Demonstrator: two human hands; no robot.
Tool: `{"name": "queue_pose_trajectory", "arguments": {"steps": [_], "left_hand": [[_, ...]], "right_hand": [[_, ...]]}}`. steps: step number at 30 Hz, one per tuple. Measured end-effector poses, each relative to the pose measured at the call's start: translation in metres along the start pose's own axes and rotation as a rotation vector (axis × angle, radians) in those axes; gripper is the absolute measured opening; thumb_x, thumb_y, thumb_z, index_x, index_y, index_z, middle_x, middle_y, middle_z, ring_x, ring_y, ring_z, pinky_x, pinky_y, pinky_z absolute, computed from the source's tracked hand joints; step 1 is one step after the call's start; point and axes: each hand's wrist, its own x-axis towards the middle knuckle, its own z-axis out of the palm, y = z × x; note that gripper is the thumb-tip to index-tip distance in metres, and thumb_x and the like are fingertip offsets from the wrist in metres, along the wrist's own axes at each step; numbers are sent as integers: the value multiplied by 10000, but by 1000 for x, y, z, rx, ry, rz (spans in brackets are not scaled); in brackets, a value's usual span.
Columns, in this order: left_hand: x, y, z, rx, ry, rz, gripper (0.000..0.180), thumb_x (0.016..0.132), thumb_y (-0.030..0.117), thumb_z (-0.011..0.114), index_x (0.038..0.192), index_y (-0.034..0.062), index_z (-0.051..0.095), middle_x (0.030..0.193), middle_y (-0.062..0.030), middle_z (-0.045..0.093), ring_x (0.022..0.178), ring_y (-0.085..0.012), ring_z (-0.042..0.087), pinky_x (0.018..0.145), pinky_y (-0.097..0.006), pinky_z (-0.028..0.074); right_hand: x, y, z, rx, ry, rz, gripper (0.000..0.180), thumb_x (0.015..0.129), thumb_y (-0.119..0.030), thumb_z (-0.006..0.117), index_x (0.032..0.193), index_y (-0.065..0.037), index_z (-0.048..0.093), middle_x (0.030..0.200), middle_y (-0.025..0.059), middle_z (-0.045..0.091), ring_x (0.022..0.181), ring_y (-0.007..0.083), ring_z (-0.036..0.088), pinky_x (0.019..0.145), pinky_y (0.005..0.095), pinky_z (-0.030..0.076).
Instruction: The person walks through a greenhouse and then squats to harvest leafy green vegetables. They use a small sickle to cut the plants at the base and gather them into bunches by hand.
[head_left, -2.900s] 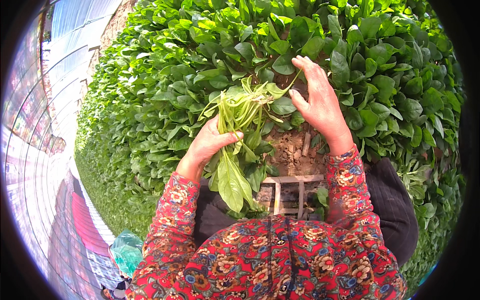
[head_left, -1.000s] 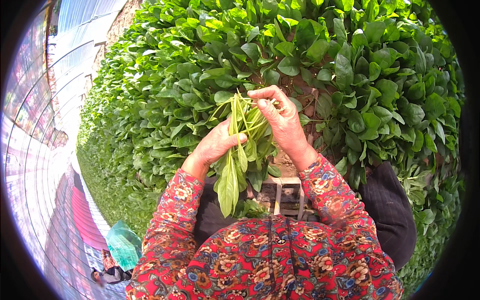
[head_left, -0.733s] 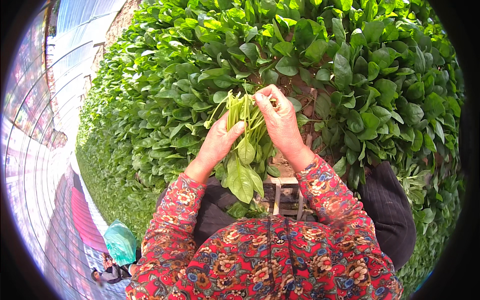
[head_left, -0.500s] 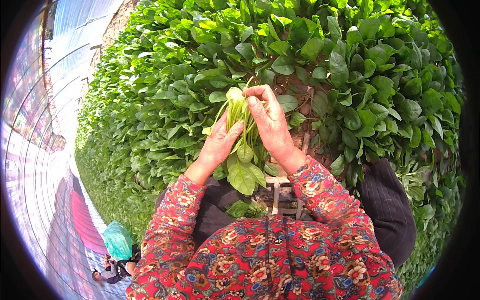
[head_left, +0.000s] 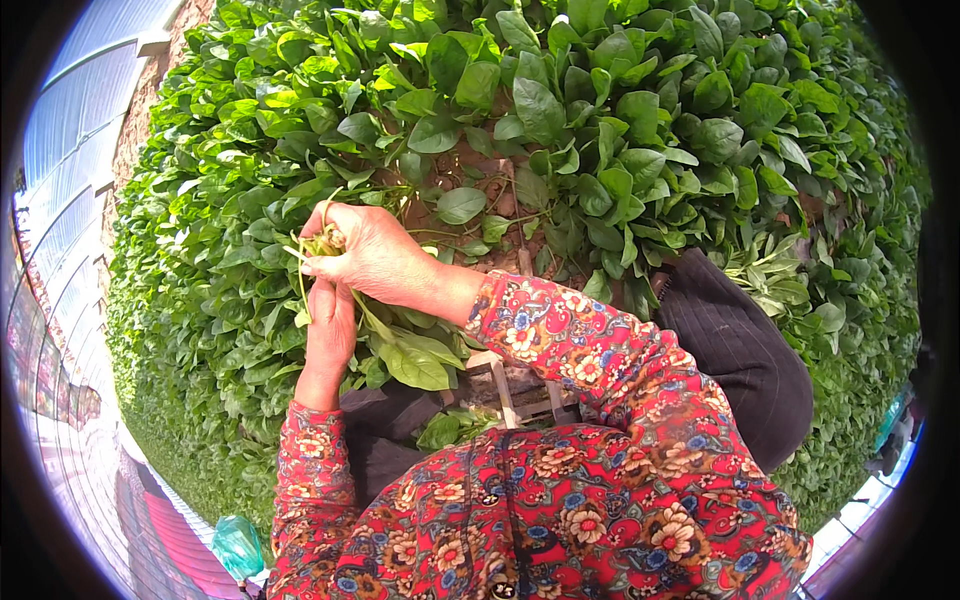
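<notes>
While both hands meet over the bed of leafy greens point(head_left: 620, 130), the right hand point(head_left: 375, 255) reaches across from the right, its fingers curled tight around the stem end of a bunch of picked greens point(head_left: 400, 345). Just below it, the left hand point(head_left: 330, 335) rises upright, fingers pressed together against the same stems. Broad bright-green leaves hang down from the bunch toward the lap, above a small wooden stool point(head_left: 510, 385). A green plastic bag point(head_left: 238, 545) lies on the path at lower left.
</notes>
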Motion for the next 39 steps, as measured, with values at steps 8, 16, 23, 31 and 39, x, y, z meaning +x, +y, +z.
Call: {"name": "queue_pose_trajectory", "arguments": {"steps": [8,16,23,31,39], "left_hand": [[5,4,4,-10,8,-27,605,1008,441,390,1429,11,330,1375,-186,427,1240,-305,436,1029,-371,336],[18,51,9,-351,-118,159,784,932,634,363,1387,-4,388,1345,-200,482,1269,-289,470,1058,-428,362],[24,33,20,-310,-270,97,710,962,573,360,1309,-35,476,1273,-189,545,1183,-277,542,996,-402,423],[31,27,33,-245,-334,65,606,991,494,381,1277,-24,507,1245,-175,567,1135,-262,568,984,-384,426],[35,2,36,-231,-395,13,433,1026,310,383,1265,-29,510,1213,-162,581,1078,-250,602,943,-357,463]], "right_hand": [[19,-42,-35,-87,-128,-210,229,742,-151,668,909,-25,575,736,112,636,687,236,635,654,352,507],[-28,-187,-209,-384,89,-224,281,776,-117,684,1003,1,568,805,80,637,749,186,629,663,294,506],[-181,-262,-311,-973,690,-265,118,903,-61,616,968,-49,518,808,-39,573,705,5,536,612,168,434],[-270,-146,-365,-2338,330,-9,159,760,-135,604,902,-129,533,811,41,529,854,225,556,748,348,450],[-311,85,-382,-2007,46,278,120,797,-215,565,853,-154,652,840,30,595,910,220,573,791,355,430]]}}
